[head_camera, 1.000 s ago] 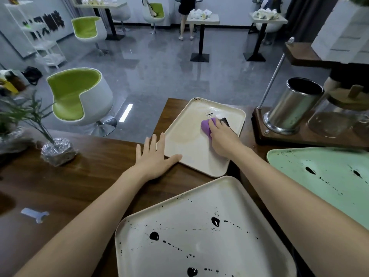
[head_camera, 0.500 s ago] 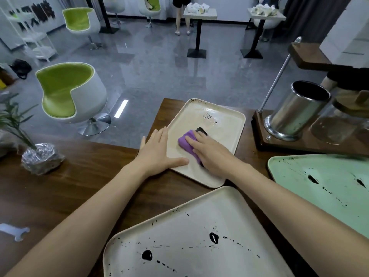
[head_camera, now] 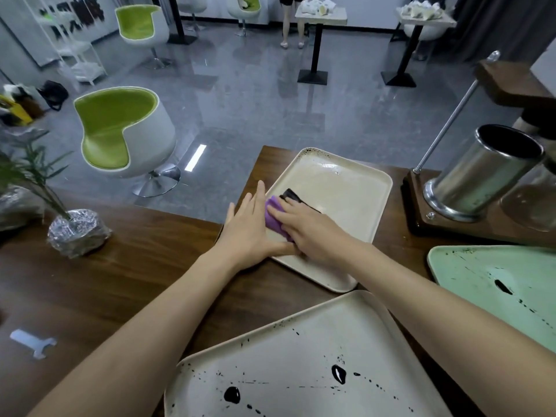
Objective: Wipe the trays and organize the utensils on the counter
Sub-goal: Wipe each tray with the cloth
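Note:
A beige tray (head_camera: 340, 188) lies on the wooden counter (head_camera: 135, 275), its surface mostly clean with dark specks at the far left corner. My right hand (head_camera: 310, 230) presses a purple cloth (head_camera: 273, 216) with a dark stained part flat against the tray's left side. Beside it, my left hand (head_camera: 249, 227) rests flat on the tray's left rim, fingers straight. A white tray (head_camera: 301, 356) with black splatters sits nearest me. At the right lies a mint green tray (head_camera: 496, 275) with black spots.
A steel utensil cylinder (head_camera: 481, 173) stands on a wooden stand (head_camera: 421, 206) at the right, next to a glass jar (head_camera: 532, 200). A foil-wrapped plant (head_camera: 75, 230) sits on the counter's left. A small white flat piece (head_camera: 33, 343) lies near the front left.
My right hand has wiped the cloth from the tray's middle right across to its left side, next to my left hand. The dark marks near the tray's middle are gone.

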Demonstrator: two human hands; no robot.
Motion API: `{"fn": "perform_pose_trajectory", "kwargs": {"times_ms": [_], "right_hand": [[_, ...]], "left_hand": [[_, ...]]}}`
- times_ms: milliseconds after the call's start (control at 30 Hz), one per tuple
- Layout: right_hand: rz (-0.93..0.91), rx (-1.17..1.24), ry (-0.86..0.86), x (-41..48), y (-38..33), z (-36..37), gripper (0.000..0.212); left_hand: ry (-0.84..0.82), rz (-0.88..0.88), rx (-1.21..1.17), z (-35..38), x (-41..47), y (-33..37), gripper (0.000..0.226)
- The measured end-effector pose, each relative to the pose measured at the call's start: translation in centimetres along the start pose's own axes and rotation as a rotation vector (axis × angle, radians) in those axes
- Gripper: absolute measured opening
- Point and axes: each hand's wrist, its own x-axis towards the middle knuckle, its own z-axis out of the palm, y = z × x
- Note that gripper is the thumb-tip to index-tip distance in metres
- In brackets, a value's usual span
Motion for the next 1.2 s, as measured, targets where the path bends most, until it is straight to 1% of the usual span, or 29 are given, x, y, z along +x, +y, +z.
{"fn": "perform_pose_trajectory", "kwargs": {"times_ms": [67, 100, 167, 300, 367, 433, 467, 567, 600, 667, 733, 800, 967, 1200], "right_hand": [[-0.039, 0.021, -0.003, -0.6, 0.3, -0.7, 0.048], [-0.021, 0.02, 0.001, -0.2, 0.9, -1.0, 0.049], [0.098, -0.013, 0.015, 1.7, 3.2, -1.8, 0.05], [0.354, -0.096, 0.112, 5.5, 6.9, -2.2, 0.03], [0.404, -0.132, 0.145, 6.3, 6.8, -1.6, 0.028], [0.376, -0.143, 0.163, 6.0, 5.5, -1.3, 0.026], [0.331, -0.128, 0.16, 5.5, 4.8, -1.1, 0.028], [0.181, -0.027, 0.079, 3.0, 2.1, -0.6, 0.046], [0.147, 0.012, 0.051, 2.3, 1.3, -0.3, 0.048], [0.102, 0.035, 0.02, 1.4, 0.8, -0.1, 0.049], [0.094, 0.003, 0.012, 1.6, 0.9, -0.4, 0.049], [0.127, -0.03, 0.032, 2.5, 1.7, -0.8, 0.047], [0.266, -0.058, 0.101, 4.8, 4.5, -1.3, 0.032], [0.453, -0.074, 0.116, 3.4, 8.2, -3.2, 0.037]], "left_hand": [[-0.006, 0.019, -0.023, -0.1, -0.1, 0.0, 0.147], [-0.004, 0.029, -0.021, -0.1, -0.2, -0.1, 0.147], [0.001, 0.033, 0.006, 0.0, -0.2, -0.2, 0.147], [-0.001, 0.014, 0.015, 0.0, 0.0, -0.2, 0.146], [0.001, 0.016, 0.024, 0.1, 0.1, -0.2, 0.146], [-0.001, 0.014, 0.029, 0.1, 0.2, -0.3, 0.146], [-0.002, 0.014, 0.031, 0.2, 0.2, -0.3, 0.146], [0.011, 0.029, 0.023, 0.2, 0.2, -0.4, 0.145], [0.014, 0.03, 0.014, 0.2, 0.2, -0.5, 0.144], [0.005, 0.025, 0.011, 0.1, 0.1, -0.4, 0.142], [-0.009, 0.023, 0.032, 0.1, -0.1, -0.4, 0.141], [-0.032, 0.022, 0.066, 0.0, 0.0, -0.4, 0.142], [-0.1, 0.004, 0.179, -0.3, 0.1, -0.5, 0.139], [-0.124, -0.012, 0.207, -0.4, 0.2, -0.5, 0.132]]}}
